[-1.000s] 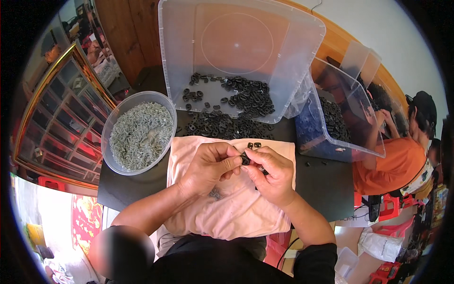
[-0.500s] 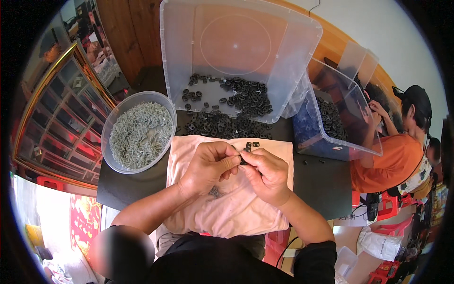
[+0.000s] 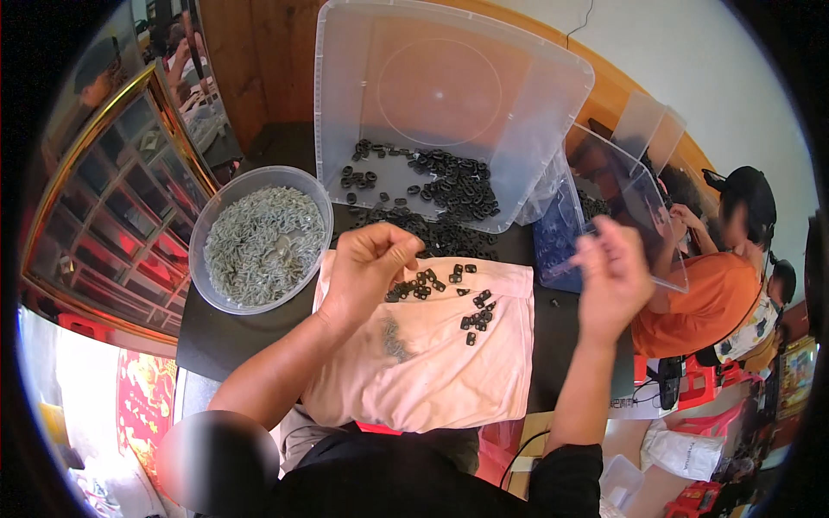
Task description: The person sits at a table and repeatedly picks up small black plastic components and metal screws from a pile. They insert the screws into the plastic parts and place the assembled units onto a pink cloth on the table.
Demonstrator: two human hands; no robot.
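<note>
My left hand [image 3: 367,268] hovers over the left part of a pink cloth [image 3: 432,371], thumb and fingers pinched together; whatever they hold, if anything, is hidden. Beneath and beside its fingertips lie small black two-holed plastic pieces [image 3: 423,285]. Another loose cluster of black pieces [image 3: 477,321] rests farther right on the cloth. My right hand [image 3: 615,281] is raised at the right, in front of a blue-lined clear bin [image 3: 557,233]. Motion smears its fingers, and a dark spot shows near the fingertips. Small grey screws [image 3: 395,339] lie in a patch on the cloth.
A round clear tub [image 3: 203,281] full of grey screws stands at the left. Behind the cloth, a large clear box [image 3: 345,104] lies on its side, black pieces spilling onto the dark table [image 3: 233,354]. A person in an orange shirt [image 3: 691,298] works at the right.
My hands have parted: the right moved from the cloth to the bin at the right, while the left stayed over the cloth. Black pieces that the hands covered now show.
</note>
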